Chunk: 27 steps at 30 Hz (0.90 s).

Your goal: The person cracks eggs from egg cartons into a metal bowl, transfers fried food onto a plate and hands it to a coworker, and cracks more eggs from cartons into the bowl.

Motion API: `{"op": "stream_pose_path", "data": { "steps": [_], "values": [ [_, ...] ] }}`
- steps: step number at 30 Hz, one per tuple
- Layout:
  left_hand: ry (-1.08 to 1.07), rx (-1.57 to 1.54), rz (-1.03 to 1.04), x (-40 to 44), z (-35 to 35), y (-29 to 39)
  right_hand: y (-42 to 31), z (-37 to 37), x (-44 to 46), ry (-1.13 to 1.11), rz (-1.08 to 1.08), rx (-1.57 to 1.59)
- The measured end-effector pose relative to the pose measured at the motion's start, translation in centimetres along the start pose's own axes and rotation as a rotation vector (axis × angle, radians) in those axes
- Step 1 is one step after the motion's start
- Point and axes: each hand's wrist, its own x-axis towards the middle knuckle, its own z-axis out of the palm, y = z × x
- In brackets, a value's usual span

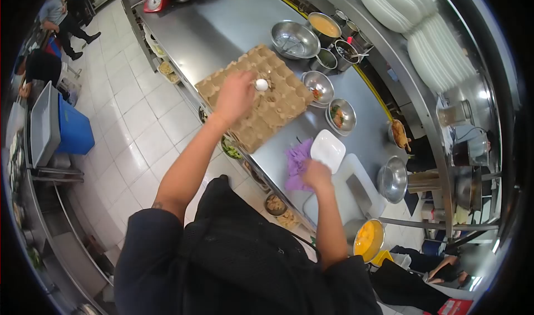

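My left hand (238,94) is over the cardboard egg tray (261,123), right beside a white egg (261,85) that sits in it; its fingertips are too small and blurred to make out. Over the right part of a purple cloth (297,162) is my right hand (317,176), near the lower edge of a white square dish (328,151); its fingers are blurred and partly hidden. To the right of that hand lies a white cutting board (347,173) with a wide-bladed knife (359,195) on it.
A bowl of egg yolks (367,240) stands at the near right. Metal bowls (295,39) and a pot of orange liquid (324,25) line the far side of the counter (222,23). Stacked white plates (439,59) fill the shelf. Other people (61,20) stand at left and lower right.
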Motion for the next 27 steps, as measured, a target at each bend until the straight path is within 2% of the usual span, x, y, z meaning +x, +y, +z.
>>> {"op": "stream_pose_path", "data": {
  "steps": [1,2,3,5,6,12,14,18,20,23,27],
  "values": [
    [0.01,0.149,-0.002,1.6,-0.3,-2.4,-2.1,-2.9,0.7,0.003,0.005,0.003],
    [0.026,0.294,-0.002,2.9,-0.5,-3.9,-4.5,-5.8,1.4,0.204,-0.051,0.121],
    [0.029,0.287,0.002,3.5,-0.3,-4.1,-6.4,-8.1,2.1,0.403,-0.11,0.234],
    [-0.136,0.303,-0.037,3.9,0.7,-3.3,-9.7,-11.3,4.3,0.447,-0.126,0.303],
    [-0.134,0.298,-0.031,3.9,1.2,-2.9,-10.9,-12.2,5.0,0.487,-0.148,0.38],
    [-0.199,0.425,-0.057,4.8,3.8,-2.7,-13.6,-12.7,5.6,0.552,-0.17,0.421],
    [-0.241,0.468,-0.114,5.1,3.2,-1.9,-13.4,-12.2,5.5,0.546,-0.131,0.426],
    [-0.279,0.45,-0.097,5.0,3.1,-2.3,-12.7,-11.3,4.9,0.543,-0.045,0.504],
    [-0.237,0.344,-0.045,5.0,1.3,-1.3,-12.1,-11.1,4.5,0.56,-0.017,0.525],
    [-0.288,0.364,-0.007,2.8,-2.9,0.3,-11.0,-9.4,3.2,0.594,-0.002,0.562],
    [-0.271,0.322,-0.107,-2.6,-7.0,-1.8,-10.4,-5.7,1.3,0.488,0.092,0.768]
  ]
}}
